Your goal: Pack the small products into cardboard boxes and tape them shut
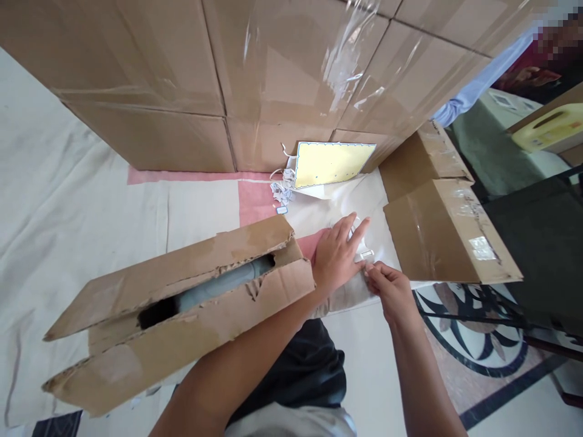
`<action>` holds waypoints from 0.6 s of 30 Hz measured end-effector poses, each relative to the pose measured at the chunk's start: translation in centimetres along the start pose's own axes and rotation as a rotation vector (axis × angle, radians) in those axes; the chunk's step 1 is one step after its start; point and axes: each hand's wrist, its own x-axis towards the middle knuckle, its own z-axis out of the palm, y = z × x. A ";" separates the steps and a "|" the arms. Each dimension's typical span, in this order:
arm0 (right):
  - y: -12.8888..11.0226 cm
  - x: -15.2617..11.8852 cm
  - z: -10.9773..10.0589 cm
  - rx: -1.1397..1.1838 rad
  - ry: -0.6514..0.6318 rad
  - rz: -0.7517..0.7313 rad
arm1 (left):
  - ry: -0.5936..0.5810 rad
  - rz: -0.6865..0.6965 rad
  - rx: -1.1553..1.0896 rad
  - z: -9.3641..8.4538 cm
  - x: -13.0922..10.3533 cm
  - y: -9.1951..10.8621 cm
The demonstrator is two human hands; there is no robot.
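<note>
My left hand (336, 254) lies over the cloth with its fingers stretched and spread. Just past its thumb is a small white piece (365, 255) with a narrow label-like end, partly covered by the hand. My right hand (389, 285) is closed in a pinch beside that piece, close to the left thumb. Whatever sits between its fingertips is too small to make out. Beyond the hands, a yellow card (334, 164) with a blue scalloped edge leans near the boxes. Crumpled white paper scraps (281, 191) and string lie at its left side.
Taped cardboard boxes (173, 60) form a wall ahead. A slotted carton (191, 291) with a grey object inside stands at left, above my left forearm. Open cartons (455, 230) stand at right, near a yellow jug (549, 128). Another person's hand shows at upper right.
</note>
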 end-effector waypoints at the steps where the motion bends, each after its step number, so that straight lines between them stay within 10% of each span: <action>1: 0.0 0.1 0.2 -0.020 0.003 -0.021 | 0.001 0.004 0.007 0.0 0.0 0.0; 18: 1.5 -0.1 0.1 -0.117 0.057 -0.269 | 0.028 0.010 0.030 0.1 -0.3 0.1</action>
